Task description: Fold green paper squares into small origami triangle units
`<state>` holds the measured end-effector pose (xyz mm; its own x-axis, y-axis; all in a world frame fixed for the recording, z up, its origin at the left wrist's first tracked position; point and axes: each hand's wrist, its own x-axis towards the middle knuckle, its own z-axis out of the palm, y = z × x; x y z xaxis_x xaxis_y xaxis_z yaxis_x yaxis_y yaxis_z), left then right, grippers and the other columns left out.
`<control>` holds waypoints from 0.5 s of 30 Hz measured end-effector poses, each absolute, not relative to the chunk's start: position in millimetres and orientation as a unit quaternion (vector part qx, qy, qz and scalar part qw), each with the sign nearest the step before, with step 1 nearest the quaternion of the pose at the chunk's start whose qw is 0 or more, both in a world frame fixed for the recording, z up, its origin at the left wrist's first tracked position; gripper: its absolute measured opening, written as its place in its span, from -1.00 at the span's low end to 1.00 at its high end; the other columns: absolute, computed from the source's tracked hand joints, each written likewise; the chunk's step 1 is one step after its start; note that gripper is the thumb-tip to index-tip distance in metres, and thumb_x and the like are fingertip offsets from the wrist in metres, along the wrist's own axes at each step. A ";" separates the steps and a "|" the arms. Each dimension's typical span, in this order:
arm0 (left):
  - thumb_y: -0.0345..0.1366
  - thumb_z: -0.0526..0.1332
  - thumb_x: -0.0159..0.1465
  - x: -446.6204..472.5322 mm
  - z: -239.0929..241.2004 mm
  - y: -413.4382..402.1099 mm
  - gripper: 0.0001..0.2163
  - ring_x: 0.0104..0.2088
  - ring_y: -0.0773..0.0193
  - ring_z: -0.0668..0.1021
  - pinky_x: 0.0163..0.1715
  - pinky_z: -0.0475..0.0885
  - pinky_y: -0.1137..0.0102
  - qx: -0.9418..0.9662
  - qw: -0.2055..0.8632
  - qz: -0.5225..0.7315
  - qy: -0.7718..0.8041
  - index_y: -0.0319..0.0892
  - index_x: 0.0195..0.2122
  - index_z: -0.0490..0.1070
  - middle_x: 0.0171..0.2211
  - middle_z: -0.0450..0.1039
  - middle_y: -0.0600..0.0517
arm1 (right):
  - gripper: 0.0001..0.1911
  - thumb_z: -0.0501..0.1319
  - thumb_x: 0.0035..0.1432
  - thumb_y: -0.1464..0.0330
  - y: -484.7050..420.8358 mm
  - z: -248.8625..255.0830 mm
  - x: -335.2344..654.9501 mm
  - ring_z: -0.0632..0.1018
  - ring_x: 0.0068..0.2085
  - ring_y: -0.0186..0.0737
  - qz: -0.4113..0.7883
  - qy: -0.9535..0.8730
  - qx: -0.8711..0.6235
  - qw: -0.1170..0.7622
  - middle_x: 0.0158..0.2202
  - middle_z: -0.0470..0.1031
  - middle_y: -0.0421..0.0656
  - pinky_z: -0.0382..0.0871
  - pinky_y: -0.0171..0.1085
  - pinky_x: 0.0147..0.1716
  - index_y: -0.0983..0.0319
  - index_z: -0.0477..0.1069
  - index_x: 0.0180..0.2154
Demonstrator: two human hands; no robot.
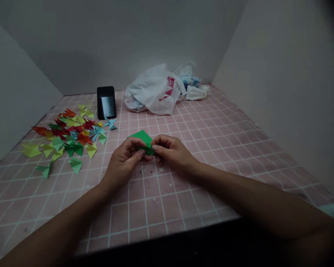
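Observation:
Between my hands, above the middle of the pink checked surface, is a green piece of folded paper point(141, 136). My left hand point(129, 152) pinches its near left part, thumb on top. The thumb and forefinger of my right hand point(168, 149) close on its right corner. The paper's far point sticks out beyond my fingers, while its near edge is partly hidden by them. Off to the left lies a loose heap of small folded paper shapes point(75, 166) in red, orange, yellow, green and light blue.
A black phone point(106, 103) stands upright behind the heap. At the back lie a white plastic bag point(153, 89) with red print and a smaller bundle with blue patterning point(191, 81). The pink checked cover point(239, 148) runs back to pale walls on three sides.

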<state>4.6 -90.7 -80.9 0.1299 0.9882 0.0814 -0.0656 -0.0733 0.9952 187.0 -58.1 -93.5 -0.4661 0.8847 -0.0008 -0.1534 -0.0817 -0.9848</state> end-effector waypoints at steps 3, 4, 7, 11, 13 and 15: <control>-0.35 0.37 0.21 3.6 -79.2 -91.2 -0.87 -0.40 0.35 0.68 -0.26 0.64 0.43 0.535 0.529 0.493 0.437 -0.14 -0.26 0.44 -0.35 0.55 0.13 | -0.82 0.32 0.16 0.27 -58.5 -93.2 187.3 0.38 -0.56 -0.39 0.654 -0.555 -0.330 0.394 -0.54 0.38 -0.31 0.25 -0.35 -0.56 0.20 0.38 -0.30; -0.35 0.37 0.21 3.1 -78.6 -91.7 -0.87 -0.40 0.34 0.68 -0.25 0.63 0.42 0.536 0.531 0.490 0.437 -0.14 -0.27 0.44 -0.34 0.55 0.12 | -0.82 0.32 0.16 0.27 -58.9 -93.0 187.5 0.37 -0.57 -0.39 0.654 -0.555 -0.332 0.394 -0.54 0.38 -0.32 0.24 -0.35 -0.56 0.20 0.37 -0.29; -0.31 0.36 0.22 1.9 -77.1 -94.2 -0.89 -0.38 0.32 0.66 -0.21 0.62 0.38 0.538 0.533 0.482 0.440 -0.16 -0.28 0.47 -0.33 0.56 0.10 | -0.83 0.31 0.16 0.28 -60.4 -91.3 187.4 0.36 -0.56 -0.39 0.649 -0.555 -0.343 0.391 -0.55 0.35 -0.33 0.22 -0.35 -0.56 0.19 0.36 -0.30; -0.20 0.33 0.29 2.4 -77.0 -96.4 -0.83 -0.35 0.31 0.62 -0.21 0.58 0.38 0.540 0.516 0.481 0.458 -0.17 -0.34 0.48 -0.36 0.51 0.08 | -0.85 0.29 0.13 0.30 -61.8 -88.5 186.2 0.35 -0.51 -0.38 0.621 -0.584 -0.348 0.391 -0.50 0.36 -0.30 0.20 -0.34 -0.52 0.20 0.36 -0.33; -0.20 0.37 0.25 3.6 -77.4 -95.7 -0.82 -0.35 0.34 0.58 -0.28 0.52 0.44 0.543 0.497 0.483 0.473 -0.18 -0.35 0.46 -0.39 0.49 0.09 | -0.87 0.28 0.12 0.31 -61.5 -88.5 185.6 0.36 -0.47 -0.36 0.592 -0.611 -0.344 0.397 -0.48 0.35 -0.29 0.20 -0.33 -0.49 0.21 0.36 -0.36; -0.24 0.42 0.17 5.0 -77.6 -94.3 -0.80 -0.35 0.34 0.57 -0.33 0.48 0.47 0.536 0.495 0.491 0.477 -0.16 -0.29 0.45 -0.37 0.50 0.10 | -0.88 0.27 0.10 0.33 -60.6 -89.5 185.3 0.37 -0.42 -0.34 0.566 -0.633 -0.340 0.405 -0.46 0.36 -0.27 0.21 -0.32 -0.45 0.21 0.37 -0.37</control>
